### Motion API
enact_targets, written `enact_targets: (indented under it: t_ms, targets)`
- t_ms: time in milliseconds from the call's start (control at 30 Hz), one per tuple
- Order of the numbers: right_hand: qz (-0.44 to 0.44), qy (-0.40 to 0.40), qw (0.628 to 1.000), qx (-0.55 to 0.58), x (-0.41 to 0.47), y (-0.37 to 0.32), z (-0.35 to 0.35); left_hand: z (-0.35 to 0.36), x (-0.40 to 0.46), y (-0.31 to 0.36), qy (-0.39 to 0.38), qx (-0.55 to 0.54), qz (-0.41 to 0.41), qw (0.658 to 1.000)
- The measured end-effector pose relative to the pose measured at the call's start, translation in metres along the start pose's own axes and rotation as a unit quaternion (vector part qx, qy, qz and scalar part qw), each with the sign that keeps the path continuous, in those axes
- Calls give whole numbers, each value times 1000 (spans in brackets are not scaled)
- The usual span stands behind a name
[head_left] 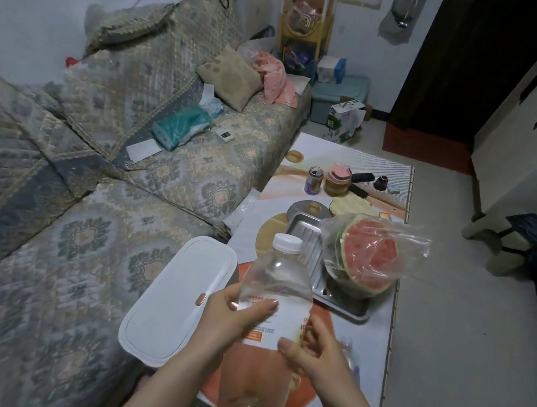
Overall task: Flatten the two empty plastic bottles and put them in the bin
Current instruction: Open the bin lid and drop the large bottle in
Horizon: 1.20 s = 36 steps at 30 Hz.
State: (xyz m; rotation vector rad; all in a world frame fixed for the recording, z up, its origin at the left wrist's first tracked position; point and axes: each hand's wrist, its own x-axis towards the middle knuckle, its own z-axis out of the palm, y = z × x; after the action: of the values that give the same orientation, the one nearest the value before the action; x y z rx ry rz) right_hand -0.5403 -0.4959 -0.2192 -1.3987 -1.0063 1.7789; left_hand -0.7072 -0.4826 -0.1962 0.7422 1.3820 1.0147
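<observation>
While the left hand (234, 313) wraps the bottle (269, 320) at its middle above the surface (374, 349), the right hand (313, 352) pinches its label side; the cap (287, 242) should probably come off first, so air escapes.
</observation>
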Motion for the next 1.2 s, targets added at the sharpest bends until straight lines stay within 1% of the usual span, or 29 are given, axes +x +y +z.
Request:
enact_targets:
  t_ms: [100,167,200,233,267,300,333,367,400,433,533,600,667,733,767,800,833,867,933,1000,1067,1133,1200]
  targets:
    - [40,13,999,22,5,9,8,-14,6,-17,-14,23,-23,999]
    - [54,31,998,21,8,14,8,-26,11,-28,-2,44,-23,999]
    - [59,42,997,20,9,16,8,-35,12,-33,14,80,-7,997]
    - [64,55,996,19,9,18,6,-44,13,-38,39,140,18,989]
    - [68,67,995,18,9,19,5,-55,15,-45,74,225,51,970]
    - [73,79,994,18,9,20,3,-67,18,-53,111,325,86,935]
    - [79,90,993,16,8,21,2,-77,22,-62,139,432,108,884]
    - [85,99,991,14,7,22,1,-85,26,-70,149,523,112,832]
    - [90,106,990,10,7,23,0,-90,31,-76,144,584,106,792]
    - [93,109,990,4,6,24,-1,-93,35,-80,131,619,93,769]
    - [99,109,989,-8,4,26,-2,-99,48,-90,90,663,59,741]
    - [100,105,989,-12,3,26,-3,-105,53,-93,68,680,42,729]
    - [98,107,989,-14,3,25,-3,-109,56,-93,58,696,54,714]
    - [100,113,988,-14,3,26,-3,-107,60,-86,56,736,107,667]
    - [103,115,988,-14,3,26,-2,-106,63,-84,47,761,143,631]
    - [106,117,987,-17,4,26,-1,-106,69,-84,14,782,170,600]
    - [108,118,987,-22,5,26,0,-106,75,-85,-30,792,181,582]
    - [112,122,986,-29,7,27,1,-106,79,-85,-75,803,158,570]
    - [120,131,983,-40,10,27,1,-106,84,-81,-109,818,150,544]
    - [122,133,983,-41,11,27,1,-107,84,-80,-117,822,149,537]
    - [118,133,984,-32,11,29,1,-108,84,-79,-114,815,135,552]
    - [118,137,983,-25,9,29,1,-113,80,-79,-82,801,134,578]
    - [123,141,982,-17,6,28,1,-121,69,-77,-26,794,139,591]
